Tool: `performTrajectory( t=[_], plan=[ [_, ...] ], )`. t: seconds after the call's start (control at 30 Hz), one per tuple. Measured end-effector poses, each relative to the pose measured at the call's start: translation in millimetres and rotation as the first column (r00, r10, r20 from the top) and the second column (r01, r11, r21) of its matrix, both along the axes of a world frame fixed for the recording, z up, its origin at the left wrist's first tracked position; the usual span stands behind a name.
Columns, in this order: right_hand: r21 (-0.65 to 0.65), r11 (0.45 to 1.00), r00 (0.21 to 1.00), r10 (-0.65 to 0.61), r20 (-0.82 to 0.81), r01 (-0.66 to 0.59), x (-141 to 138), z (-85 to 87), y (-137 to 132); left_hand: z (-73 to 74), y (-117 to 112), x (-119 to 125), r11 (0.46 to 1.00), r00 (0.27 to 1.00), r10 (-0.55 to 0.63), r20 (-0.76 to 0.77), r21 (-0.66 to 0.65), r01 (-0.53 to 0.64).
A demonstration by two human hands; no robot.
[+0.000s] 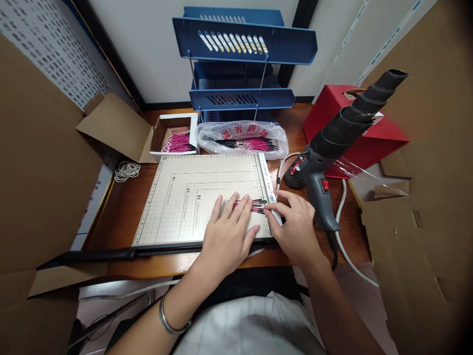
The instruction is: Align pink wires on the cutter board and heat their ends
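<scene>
A paper cutter (177, 197) with a pale gridded board lies on the wooden table, its black handle (99, 255) at the left front. My left hand (229, 227) lies flat on the board with fingers stretched over several thin pink-and-black wires (257, 209), hiding part of them. The black ends of these wires point right, towards the cutter's white edge strip (269, 185). At those ends, my right hand (295, 222) has thumb and index finger closed on a wire tip; its other fingers reach over the edge strip.
Behind the cutter are a white box (158, 135) of pink wires and a plastic bag (207, 140) of pink-and-black ones. A blue tiered rack (244, 98) stands at the back. A heat gun (321, 182), red box (318, 113) and white cable (342, 202) are right; cardboard flanks both sides.
</scene>
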State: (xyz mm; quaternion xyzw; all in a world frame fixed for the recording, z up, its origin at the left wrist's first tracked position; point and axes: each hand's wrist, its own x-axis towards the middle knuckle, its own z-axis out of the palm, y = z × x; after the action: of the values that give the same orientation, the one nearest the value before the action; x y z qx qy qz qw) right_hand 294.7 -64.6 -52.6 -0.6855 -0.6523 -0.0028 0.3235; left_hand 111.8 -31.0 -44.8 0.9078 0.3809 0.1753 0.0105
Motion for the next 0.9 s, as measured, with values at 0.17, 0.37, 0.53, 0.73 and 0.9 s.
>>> performTrajectory(
  t=[0.17, 0.37, 0.53, 0.73, 0.9],
  plan=[
    [-0.033, 0.996, 0.996, 0.085, -0.028, -0.086, 4, -0.5, 1, 3.6, 9, -1, 1.0, 1.0, -0.015, -0.01, -0.01, 0.014],
    [-0.051, 0.992, 0.993, 0.114, -0.032, -0.115, 7, -0.2, 6, 1.9, 8, -1, 0.998, 0.997, -0.054, -0.058, -0.016, 0.053],
    [-0.038, 0.994, 0.995, 0.1, -0.001, -0.1, 7, 3.0, 9, -2.5, 5, -2, 0.999, 0.997, -0.052, -0.065, 0.004, 0.052],
    [0.002, 0.998, 0.998, 0.056, 0.002, -0.056, 5, 2.6, 8, -3.4, 5, -3, 0.996, 0.994, -0.089, -0.069, 0.015, 0.09],
    [0.053, 0.998, 0.999, 0.039, -0.005, -0.039, -3, 1.3, 2, -1.7, 4, 2, 0.996, 0.993, -0.09, -0.076, 0.021, 0.092]
  ],
)
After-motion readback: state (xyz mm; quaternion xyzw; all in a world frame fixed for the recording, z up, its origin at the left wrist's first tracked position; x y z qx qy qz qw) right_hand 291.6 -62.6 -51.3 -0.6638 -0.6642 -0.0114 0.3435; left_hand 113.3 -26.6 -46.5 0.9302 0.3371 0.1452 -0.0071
